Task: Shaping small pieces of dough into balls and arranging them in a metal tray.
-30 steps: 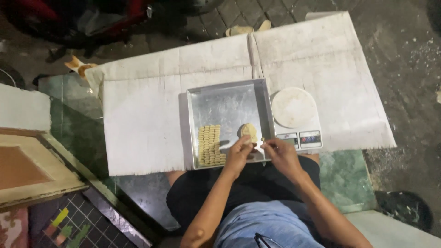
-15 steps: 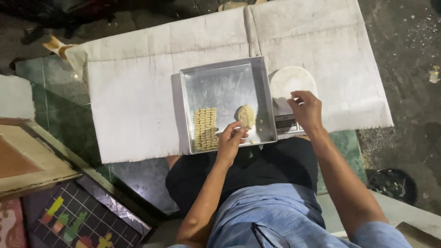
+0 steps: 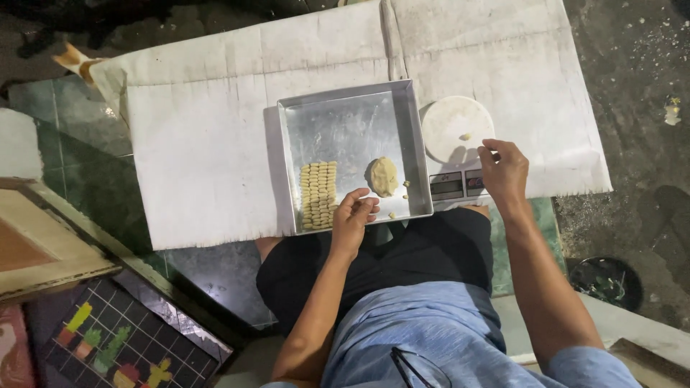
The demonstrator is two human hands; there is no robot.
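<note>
Head view: two hands at a tray and a scale.
The left hand (image 3: 353, 214) rests at the tray's (image 3: 345, 122) near edge, fingers curled; whether it holds anything cannot be told. The right hand (image 3: 505, 171) hovers over the scale (image 3: 456, 129), fingertips pinched together beside a small dough bit (image 3: 465, 136) on the plate. A dough lump (image 3: 384, 176) and rows of shaped pieces (image 3: 319, 195) lie in the tray.

A tray (image 3: 345, 122) sits on the paper-covered tabletop (image 3: 201, 158), holding rows of small dough pieces (image 3: 318, 195) at its near left and a dough lump (image 3: 384, 176) to their right, while a scale (image 3: 457, 144) stands just right of the tray, a crumb of dough (image 3: 465, 136) on its plate.
</note>
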